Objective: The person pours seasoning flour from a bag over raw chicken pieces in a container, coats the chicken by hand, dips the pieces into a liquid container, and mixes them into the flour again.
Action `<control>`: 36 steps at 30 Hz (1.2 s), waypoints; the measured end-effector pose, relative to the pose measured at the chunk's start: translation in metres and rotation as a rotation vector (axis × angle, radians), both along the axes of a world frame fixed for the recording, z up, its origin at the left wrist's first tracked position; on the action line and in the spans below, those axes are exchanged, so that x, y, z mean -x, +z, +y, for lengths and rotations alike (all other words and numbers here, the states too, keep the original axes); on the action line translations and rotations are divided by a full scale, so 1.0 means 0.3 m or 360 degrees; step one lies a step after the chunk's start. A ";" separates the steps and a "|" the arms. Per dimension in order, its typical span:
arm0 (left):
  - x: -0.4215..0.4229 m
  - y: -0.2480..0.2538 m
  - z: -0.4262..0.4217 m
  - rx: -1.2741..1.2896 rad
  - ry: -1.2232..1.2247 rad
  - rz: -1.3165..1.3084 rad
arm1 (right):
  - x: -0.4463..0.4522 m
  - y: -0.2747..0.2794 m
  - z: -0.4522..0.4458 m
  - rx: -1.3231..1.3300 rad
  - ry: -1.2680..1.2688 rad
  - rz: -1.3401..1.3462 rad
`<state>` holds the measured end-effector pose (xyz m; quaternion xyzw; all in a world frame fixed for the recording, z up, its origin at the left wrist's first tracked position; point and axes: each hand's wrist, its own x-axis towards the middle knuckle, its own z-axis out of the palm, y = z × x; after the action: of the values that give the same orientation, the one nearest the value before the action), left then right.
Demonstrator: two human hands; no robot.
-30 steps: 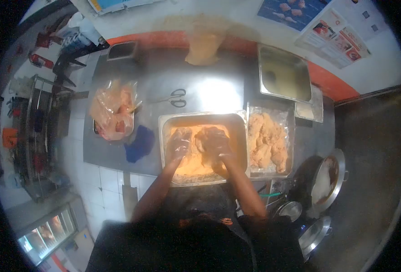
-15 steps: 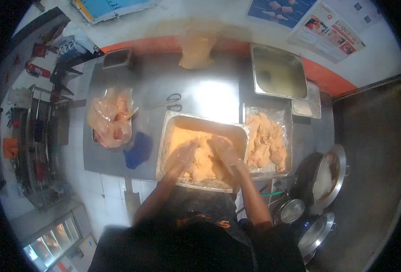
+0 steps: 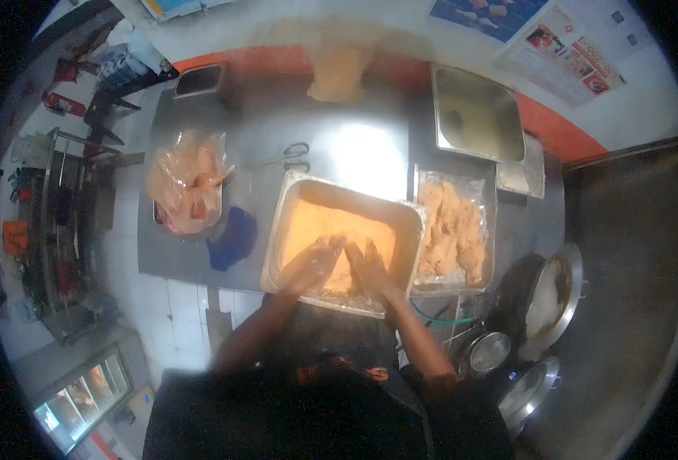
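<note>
A deep metal pan (image 3: 287, 192) holds orange-yellow powder (image 3: 336, 220) and sits at the table's front edge, slightly turned. Inside it, my left hand (image 3: 316, 263) and my right hand (image 3: 369, 267) lie close together in the powder, both in clear gloves. The fingers of each point away from me and are partly sunk or blurred; whatever lies beneath them is hidden. Just right of the pan, powder-coated pieces (image 3: 450, 234) rest on a lined tray.
Bagged raw meat (image 3: 189, 184) and a blue cloth (image 3: 232, 238) are at left. Scissors (image 3: 296, 157) lie behind the pan. A pan of liquid (image 3: 477, 115) stands back right. Large metal pots (image 3: 553, 299) and a round strainer (image 3: 490, 352) are at lower right.
The pan has turned clockwise since the first frame. My hands have come closer together near the pan's front, and the lumpy coated mass seen between them earlier no longer shows.
</note>
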<state>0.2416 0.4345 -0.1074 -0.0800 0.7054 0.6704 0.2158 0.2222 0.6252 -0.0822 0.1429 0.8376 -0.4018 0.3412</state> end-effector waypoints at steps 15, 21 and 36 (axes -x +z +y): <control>0.171 -0.168 0.026 0.0263 0.0115 -0.0043 | 0.169 0.083 -0.065 0.0290 -0.0343 0.0276; 0.009 -0.326 -0.057 0.0119 -0.0023 -0.0252 | -0.036 -0.138 0.043 -0.0094 0.0308 0.0043; 0.110 -0.004 0.012 0.0350 0.0055 0.0005 | 0.070 -0.056 -0.044 0.0010 -0.0487 0.0293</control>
<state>0.2086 0.4382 -0.1085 -0.1143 0.7736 0.5926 0.1932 0.2012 0.6121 -0.0991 0.2302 0.8327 -0.4629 0.1983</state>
